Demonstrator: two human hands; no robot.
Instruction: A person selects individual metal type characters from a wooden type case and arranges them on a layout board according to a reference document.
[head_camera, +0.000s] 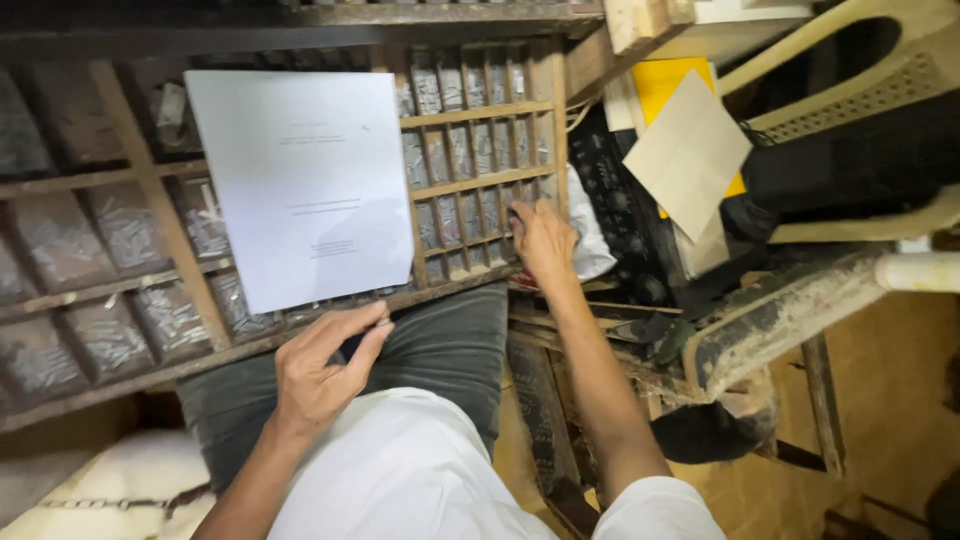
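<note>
We are reaching our right hand (543, 243), grip spread, into the tray (480, 182) of metal type; our left hand (322, 372) is pinching the paper (300, 185).

Your right hand (541, 240) sits in the small compartments at the type case's (150, 190) lower right corner, hemmed by thin wooden dividers all round. Just right of it lie a white cloth (592, 240) and stacked clutter, so there's little room that way. Up and left, the paper (305, 185) covers the middle compartments. Your left hand (325, 370) rests by the paper's lower edge; the compartments to its left lie uncovered.
</note>
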